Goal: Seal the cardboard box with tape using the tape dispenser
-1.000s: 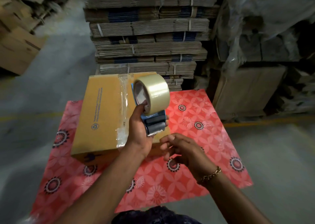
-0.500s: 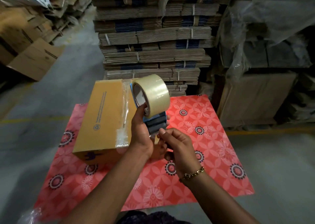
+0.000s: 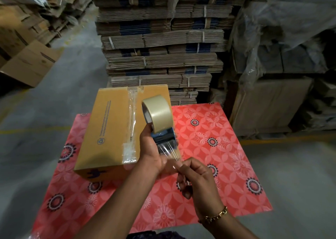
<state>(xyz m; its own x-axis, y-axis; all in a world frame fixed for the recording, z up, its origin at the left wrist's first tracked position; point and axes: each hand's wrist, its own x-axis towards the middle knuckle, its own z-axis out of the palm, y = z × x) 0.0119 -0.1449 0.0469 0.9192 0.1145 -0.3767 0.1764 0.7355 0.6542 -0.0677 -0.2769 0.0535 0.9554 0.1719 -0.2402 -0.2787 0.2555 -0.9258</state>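
Observation:
A closed yellow-brown cardboard box [image 3: 111, 129] lies on a red flowered mat [image 3: 209, 147], with a strip of clear tape [image 3: 132, 122] running along its top seam. My left hand [image 3: 150, 153] grips a blue tape dispenser [image 3: 163, 137] just right of the box, its roll of clear tape [image 3: 160, 114] upward. My right hand [image 3: 196, 178] is below the dispenser's mouth, fingers pinched on the free end of the tape [image 3: 170, 153], which stretches from the dispenser to the fingertips.
Tall stacks of bundled flat cardboard [image 3: 160, 44] stand right behind the mat. Plastic-covered cartons [image 3: 276, 60] fill the right side. Loose boxes [image 3: 31, 64] lie at the left on the grey concrete floor [image 3: 54, 96].
My right hand has come up to the dispenser, taken the tape end and drawn it down and out. My left hand has held the dispenser about still.

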